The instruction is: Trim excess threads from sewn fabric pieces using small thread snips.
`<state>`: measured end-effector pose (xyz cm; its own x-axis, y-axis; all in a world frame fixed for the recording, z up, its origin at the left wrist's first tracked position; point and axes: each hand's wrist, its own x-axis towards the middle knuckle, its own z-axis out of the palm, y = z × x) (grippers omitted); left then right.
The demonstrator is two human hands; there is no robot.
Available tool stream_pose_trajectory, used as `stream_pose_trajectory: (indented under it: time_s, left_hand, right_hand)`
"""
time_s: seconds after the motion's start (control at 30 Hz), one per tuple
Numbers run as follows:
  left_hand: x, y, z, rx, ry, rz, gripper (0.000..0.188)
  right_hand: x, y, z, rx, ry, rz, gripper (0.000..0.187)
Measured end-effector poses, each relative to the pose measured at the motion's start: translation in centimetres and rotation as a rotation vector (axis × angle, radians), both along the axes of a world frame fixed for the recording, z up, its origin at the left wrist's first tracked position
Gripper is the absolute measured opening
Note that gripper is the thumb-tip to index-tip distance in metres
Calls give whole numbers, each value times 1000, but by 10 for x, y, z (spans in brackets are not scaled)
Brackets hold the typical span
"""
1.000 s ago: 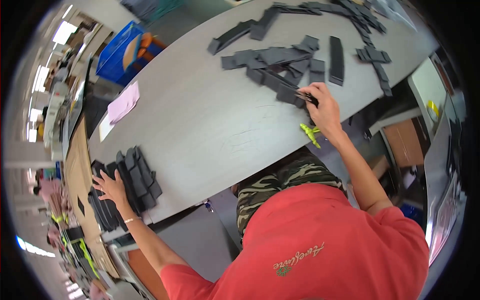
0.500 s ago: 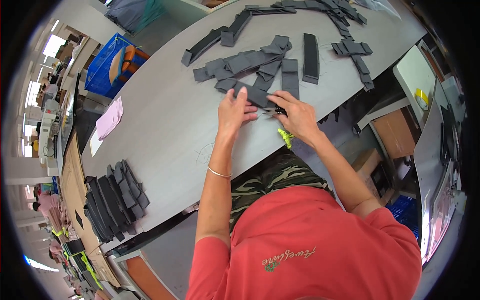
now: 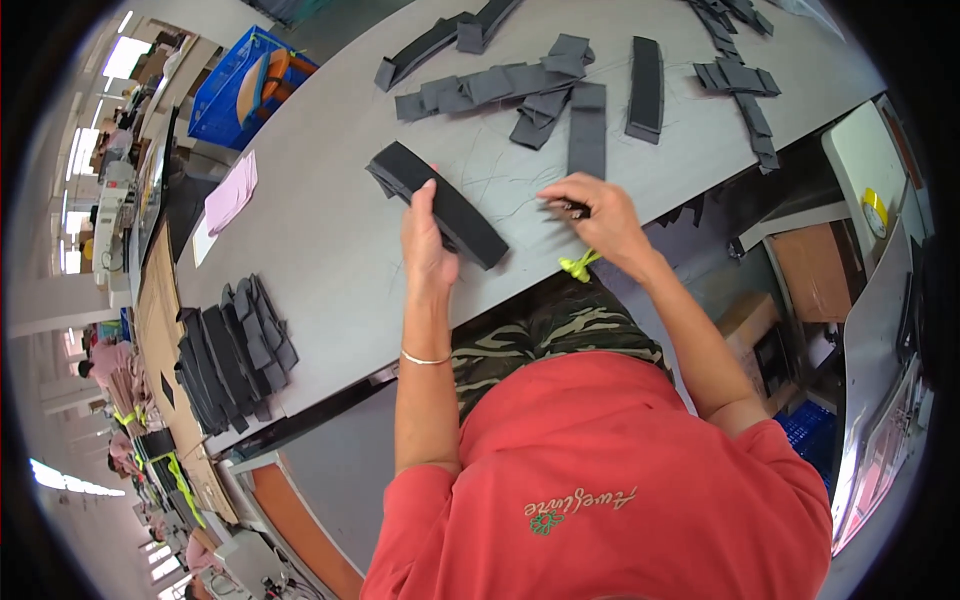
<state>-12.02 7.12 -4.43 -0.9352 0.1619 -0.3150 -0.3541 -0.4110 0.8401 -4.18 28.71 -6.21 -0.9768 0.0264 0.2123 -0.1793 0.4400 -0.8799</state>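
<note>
My left hand [image 3: 428,252] grips a long black fabric strip [image 3: 440,205] and holds it just above the grey table [image 3: 320,240]. My right hand [image 3: 598,215] is closed on a small dark tool, likely thread snips, with a yellow-green cord [image 3: 578,265] hanging below the hand. The two hands are about a hand's width apart near the table's front edge. Beyond them lies a loose spread of dark grey fabric strips [image 3: 540,95].
A fanned stack of black strips [image 3: 232,350] lies at the table's left end. Pink papers [image 3: 230,193] sit further back on the left, a blue crate [image 3: 250,85] beyond the table. More strips [image 3: 735,75] lie at far right. Brown boxes [image 3: 815,270] stand under the table's right side.
My left hand came from the stack at the left end to the strips in the middle, then lifted one long black strip toward me. My right hand drew back slightly to the table edge.
</note>
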Motion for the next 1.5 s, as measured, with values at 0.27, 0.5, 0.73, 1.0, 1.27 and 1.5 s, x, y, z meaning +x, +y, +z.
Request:
stream_pose_trajectory:
  time_s: [0.27, 0.5, 0.73, 1.0, 1.27, 1.5]
  left_hand:
    - [43, -56, 6, 129, 25, 47, 51]
    - [64, -55, 16, 259, -45, -17, 60]
    - [76, -55, 17, 378, -111, -57, 57]
    - [82, -54, 17, 515, -77, -36, 52]
    - [85, -62, 15, 518, -93, -9, 43]
    - [88, -63, 12, 486, -94, -54, 37]
  right_hand:
    - [3, -20, 35, 79, -36, -9, 35]
    - [3, -72, 50, 61, 129, 113, 22]
    - [-16, -107, 46, 303, 439, 34, 19]
    - [-17, -126, 35, 37, 309, -90, 13]
    - [-10, -112, 53, -1, 215, 65, 12]
    - [-11, -114, 55, 286, 430, 75, 8]
